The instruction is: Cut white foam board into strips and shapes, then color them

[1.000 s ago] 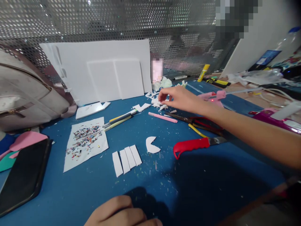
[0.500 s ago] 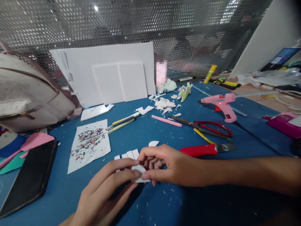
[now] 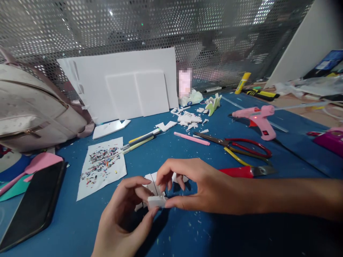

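Note:
A small white foam board piece is held up on edge between my two hands, just above the blue table. My left hand pinches its left part between thumb and fingers. At the other end, the thumb of my right hand presses the piece's right edge, with the index finger curled behind it. Beyond the fingers lie several narrow white foam board strips, partly hidden. Another white piece shows under my right hand.
A red-handled cutter, pliers-like scissors and a pink glue gun lie to the right. Left are a phone and paper with coloured bits. White scraps and leaning white boards stand behind.
The white piece has been tipped from lying flatter to standing on edge. My left hand has turned, its thumb now showing below the piece. The view has shifted slightly.

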`<state>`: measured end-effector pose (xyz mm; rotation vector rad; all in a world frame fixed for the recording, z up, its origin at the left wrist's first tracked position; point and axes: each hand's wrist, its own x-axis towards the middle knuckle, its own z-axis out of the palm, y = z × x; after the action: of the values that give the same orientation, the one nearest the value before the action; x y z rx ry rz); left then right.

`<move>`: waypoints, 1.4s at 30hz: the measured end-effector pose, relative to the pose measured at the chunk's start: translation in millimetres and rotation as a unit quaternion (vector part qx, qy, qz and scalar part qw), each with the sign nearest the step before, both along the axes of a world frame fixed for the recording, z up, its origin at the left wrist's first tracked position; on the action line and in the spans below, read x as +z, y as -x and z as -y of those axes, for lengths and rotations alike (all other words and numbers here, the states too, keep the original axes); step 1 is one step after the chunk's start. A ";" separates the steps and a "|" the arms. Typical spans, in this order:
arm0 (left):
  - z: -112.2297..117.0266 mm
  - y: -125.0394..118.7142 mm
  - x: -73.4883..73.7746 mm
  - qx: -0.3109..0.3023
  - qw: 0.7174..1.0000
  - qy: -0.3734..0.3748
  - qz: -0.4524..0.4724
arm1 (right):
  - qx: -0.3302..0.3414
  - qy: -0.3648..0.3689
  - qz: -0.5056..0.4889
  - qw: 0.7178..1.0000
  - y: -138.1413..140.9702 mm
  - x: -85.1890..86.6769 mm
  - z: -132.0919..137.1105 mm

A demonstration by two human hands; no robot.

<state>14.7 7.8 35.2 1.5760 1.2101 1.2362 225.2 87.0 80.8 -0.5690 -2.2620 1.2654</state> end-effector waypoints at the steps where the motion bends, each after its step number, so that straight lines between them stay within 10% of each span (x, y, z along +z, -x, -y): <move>1: 1.7 -1.2 0.3 0.004 1.000 0.005 0.002 | -0.004 0.001 -0.005 1.000 -0.1 1.0 0.2; 19: 3.9 1.5 -0.5 -0.020 0.999 0.000 -0.043 | 0.007 0.272 -0.048 0.961 2.9 -5.6 0.9; 28: 2.5 0.3 1.4 -0.016 0.999 -0.017 -0.047 | -0.032 0.179 -0.078 0.980 2.8 -5.5 3.1; 42: 2.8 -0.6 0.8 -0.033 0.998 0.013 -0.051 | 0.000 0.257 -0.060 0.965 4.7 -8.0 5.3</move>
<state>15.3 5.0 36.0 1.6644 1.2224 1.1046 220.5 81.8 72.8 -0.6466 -1.8281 1.8481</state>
